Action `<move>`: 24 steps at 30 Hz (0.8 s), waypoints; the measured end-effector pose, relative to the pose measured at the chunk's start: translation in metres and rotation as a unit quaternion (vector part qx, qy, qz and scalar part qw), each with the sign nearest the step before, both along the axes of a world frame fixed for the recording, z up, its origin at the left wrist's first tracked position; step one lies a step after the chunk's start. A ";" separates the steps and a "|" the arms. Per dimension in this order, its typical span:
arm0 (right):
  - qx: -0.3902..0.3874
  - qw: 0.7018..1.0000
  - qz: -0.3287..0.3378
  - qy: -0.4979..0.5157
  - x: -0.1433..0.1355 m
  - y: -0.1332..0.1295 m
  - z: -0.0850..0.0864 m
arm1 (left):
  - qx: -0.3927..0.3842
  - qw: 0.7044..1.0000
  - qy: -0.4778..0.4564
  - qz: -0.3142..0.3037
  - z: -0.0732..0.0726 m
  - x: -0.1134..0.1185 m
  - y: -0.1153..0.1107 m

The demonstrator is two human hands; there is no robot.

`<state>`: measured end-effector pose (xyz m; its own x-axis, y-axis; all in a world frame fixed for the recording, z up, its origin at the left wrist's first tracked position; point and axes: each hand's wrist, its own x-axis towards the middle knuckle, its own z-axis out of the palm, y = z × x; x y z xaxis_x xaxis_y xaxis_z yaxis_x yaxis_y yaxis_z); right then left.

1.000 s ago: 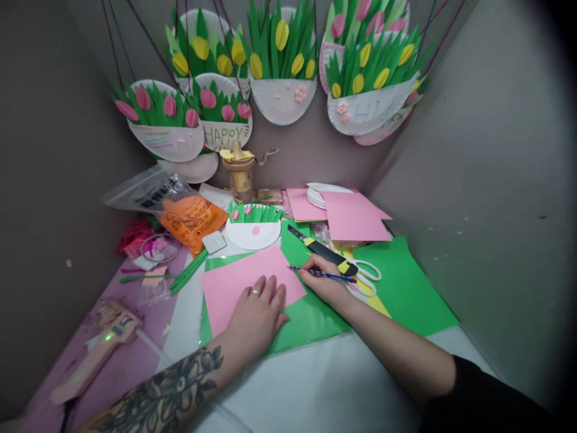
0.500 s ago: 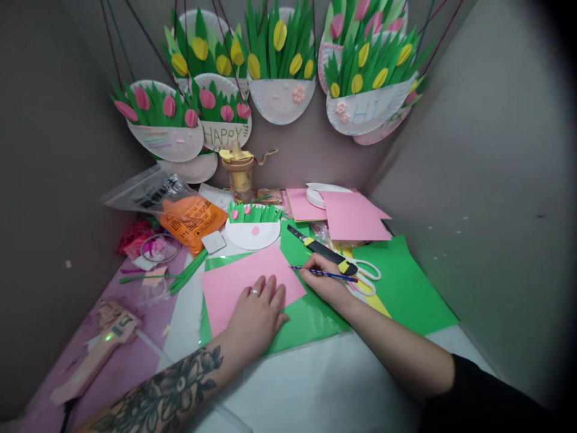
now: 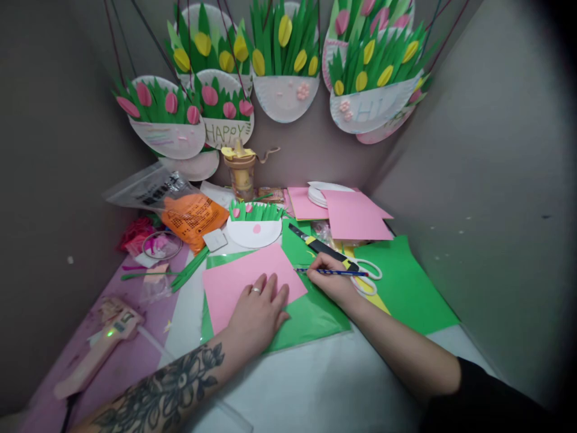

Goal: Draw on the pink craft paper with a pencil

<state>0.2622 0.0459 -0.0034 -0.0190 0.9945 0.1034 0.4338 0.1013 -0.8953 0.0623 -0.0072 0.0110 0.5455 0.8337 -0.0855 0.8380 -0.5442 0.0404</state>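
Observation:
My left hand (image 3: 260, 310) lies flat on a pink sheet of paper (image 3: 234, 270), fingers stretched out, a ring on one finger. The pink sheet rests on a green sheet in a clear sleeve (image 3: 311, 325). Pinched in my right hand (image 3: 331, 279) is a blue pencil (image 3: 342, 273), its tip close to the right edge of the pink paper. I cannot tell whether the tip touches it. Just behind that hand lie a black and yellow utility knife (image 3: 324, 245) and white-handled scissors (image 3: 373, 269).
A half paper plate with green paper grass (image 3: 253, 233) lies behind the pink sheet. At left are a glue gun (image 3: 101, 346) and an orange packet (image 3: 192, 219). More pink sheets (image 3: 356, 213) and a green sheet (image 3: 406, 282) lie right. Decorated plates (image 3: 286, 99) hang on the wall.
My right hand and the pencil have shifted slightly right, the pencil tip now nearer the paper's edge. My left hand stays on the pink sheet. The whole view has shifted a little.

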 end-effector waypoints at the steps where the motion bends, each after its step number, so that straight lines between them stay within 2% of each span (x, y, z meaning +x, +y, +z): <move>1: 0.001 1.000 0.001 -0.002 0.000 0.000 0.000 | 0.000 1.000 0.000 -0.001 0.000 0.000 0.000; 8: -0.005 1.000 0.002 -0.010 0.001 0.001 -0.005 | 0.005 1.000 -0.002 -0.004 -0.001 0.000 0.000; 24: -0.015 1.000 0.002 0.004 0.000 0.002 -0.001 | -0.005 1.000 -0.004 -0.002 0.002 0.000 0.000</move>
<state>0.2626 0.0474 -0.0049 -0.0228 0.9970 0.0736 0.4254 0.0763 -0.9018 0.0622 -0.0075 0.0129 0.5500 0.8304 -0.0892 0.8352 -0.5475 0.0524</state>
